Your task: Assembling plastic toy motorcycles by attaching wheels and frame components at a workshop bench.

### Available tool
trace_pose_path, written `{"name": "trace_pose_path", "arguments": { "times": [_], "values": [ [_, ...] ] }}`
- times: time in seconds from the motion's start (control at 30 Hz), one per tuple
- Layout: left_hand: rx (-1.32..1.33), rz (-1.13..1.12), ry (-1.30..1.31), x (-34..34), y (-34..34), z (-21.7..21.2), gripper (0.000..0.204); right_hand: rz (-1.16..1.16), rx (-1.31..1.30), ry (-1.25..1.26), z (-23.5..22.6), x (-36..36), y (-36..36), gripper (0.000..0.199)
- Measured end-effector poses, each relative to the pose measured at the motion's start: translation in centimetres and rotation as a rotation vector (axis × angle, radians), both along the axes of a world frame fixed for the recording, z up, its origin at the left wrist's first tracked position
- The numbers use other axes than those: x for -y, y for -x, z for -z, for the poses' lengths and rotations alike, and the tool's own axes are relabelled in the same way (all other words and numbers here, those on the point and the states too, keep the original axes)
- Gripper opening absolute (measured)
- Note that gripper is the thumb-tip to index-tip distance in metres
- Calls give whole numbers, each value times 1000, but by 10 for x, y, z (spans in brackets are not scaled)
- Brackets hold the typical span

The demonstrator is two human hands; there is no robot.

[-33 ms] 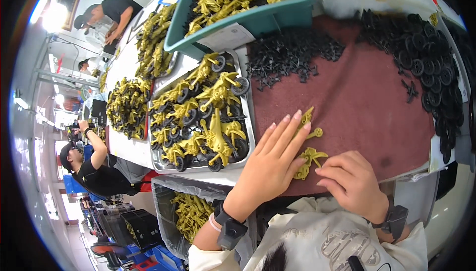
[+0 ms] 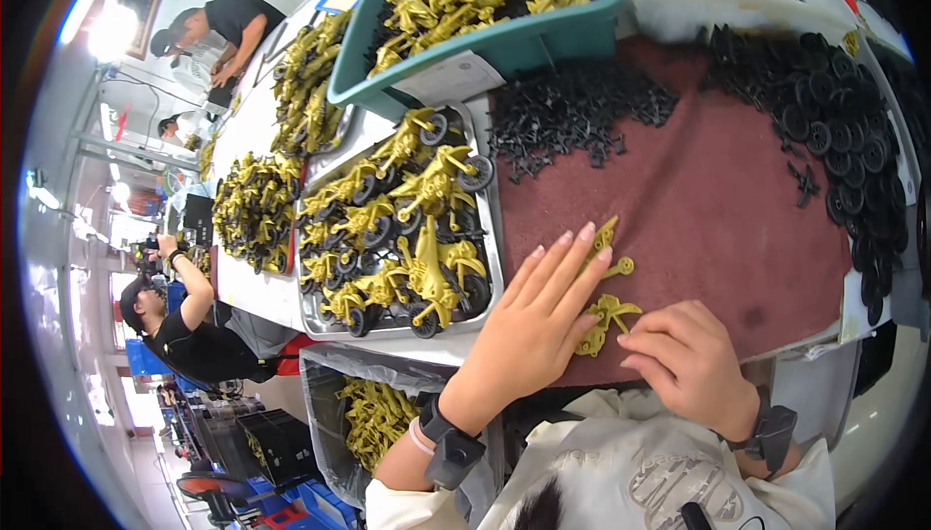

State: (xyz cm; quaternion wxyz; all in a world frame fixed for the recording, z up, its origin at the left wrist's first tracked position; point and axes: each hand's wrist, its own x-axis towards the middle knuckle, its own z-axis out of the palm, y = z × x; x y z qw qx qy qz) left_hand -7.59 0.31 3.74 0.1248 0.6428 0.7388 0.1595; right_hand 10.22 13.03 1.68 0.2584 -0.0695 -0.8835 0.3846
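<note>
Yellow part (image 2: 606, 315): lying on the maroon mat (image 2: 742, 239) near its front edge, between the two hands.

Left hand (image 2: 538, 317): lying palm down, fingers stretched flat, gripping nothing I can see; its thumb tip is touching the part.

Right hand (image 2: 693, 351): curling, thumb and forefinger nearly closing at the part's thin prong; whether they are pinching it, I cannot tell.

Second yellow piece (image 2: 622, 266): partly hiding under the left fingers.

Risks, in my judgement: the prong could be bending if pressed sideways; the part, sitting close to the edge, could be slipping lapward if nudged; the flat hand, covering the second piece, could be dragging it along.

Farther out: black pegs (image 2: 572, 123) and wheels (image 2: 858, 157) are lying loose on the mat, liable to be scattering if a sleeve brushes them. One bike (image 2: 436, 181) is poking a wheel over the tray (image 2: 493, 239) rim, so a bump could be tipping it out.

Writing: the teal tub (image 2: 558, 40) is bearing a white label (image 2: 448, 77), too small for reading. The shirt (image 2: 684, 481) is showing lettering, broken by folds. No brand is standing out.
</note>
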Motion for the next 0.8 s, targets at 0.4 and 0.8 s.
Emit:
{"name": "trace_pose_path", "arguments": {
  "times": [0.4, 0.8],
  "values": [
    [-167, -148, 1, -6, -30, 9, 72, -29, -78, 54, 4, -4, -4, 16],
    [-136, 96, 34, 8, 0, -6, 66, -59, -88, 142, -1, -9, -5, 20]
  ]
}}
